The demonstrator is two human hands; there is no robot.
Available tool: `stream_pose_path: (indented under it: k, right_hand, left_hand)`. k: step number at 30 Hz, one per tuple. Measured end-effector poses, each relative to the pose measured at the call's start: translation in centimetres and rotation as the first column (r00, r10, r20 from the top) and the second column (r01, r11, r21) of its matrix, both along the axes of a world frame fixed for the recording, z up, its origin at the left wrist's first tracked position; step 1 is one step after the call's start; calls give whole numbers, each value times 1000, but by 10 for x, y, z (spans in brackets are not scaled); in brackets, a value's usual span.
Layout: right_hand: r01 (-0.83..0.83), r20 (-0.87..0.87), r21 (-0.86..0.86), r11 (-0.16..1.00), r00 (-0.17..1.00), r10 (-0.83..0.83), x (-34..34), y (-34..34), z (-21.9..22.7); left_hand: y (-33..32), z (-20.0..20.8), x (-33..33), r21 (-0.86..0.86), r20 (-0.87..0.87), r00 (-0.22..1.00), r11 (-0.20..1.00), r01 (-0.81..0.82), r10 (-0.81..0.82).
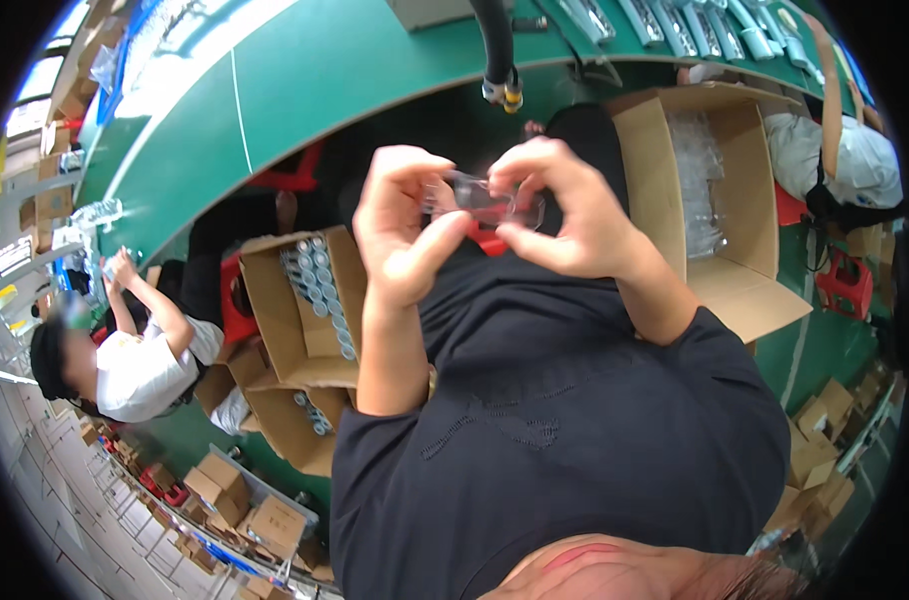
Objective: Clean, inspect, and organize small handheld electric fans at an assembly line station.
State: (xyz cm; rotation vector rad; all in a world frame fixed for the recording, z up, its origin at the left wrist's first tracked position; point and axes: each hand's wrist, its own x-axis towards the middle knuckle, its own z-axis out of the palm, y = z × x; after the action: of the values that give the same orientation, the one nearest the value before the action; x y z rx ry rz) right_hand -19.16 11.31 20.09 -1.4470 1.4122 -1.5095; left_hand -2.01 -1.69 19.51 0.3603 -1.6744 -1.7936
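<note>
A small clear plastic piece is held up between my two hands, over my lap and short of the green table's edge. Its exact kind does not show through the blur and the see-through plastic. My left hand grips its left end, thumb below and fingers curled above. At its right end my right hand pinches it between thumb and fingertips. Both hands are off the table, with the piece roughly level between them.
An open carton of clear plastic parts stands at my right. On my left, another carton holds several round-ended cylinders. A black hose hangs from the green table. Co-workers sit on both sides; light-blue pieces lie far right.
</note>
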Motion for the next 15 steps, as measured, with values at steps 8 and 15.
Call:
stream_pose_path:
  k: [8, 15]
  right_hand:
    - [268, 177, 323, 908, 925, -336, 15, -74, -221]
    - [536, 327, 307, 786, 717, -616, 10, -114, -272]
  left_hand:
    - [-8, -126, -1, -253, 511, 809, 950, -183, 292]
    - [8, -131, 69, -133, 534, 791, 954, -268, 297]
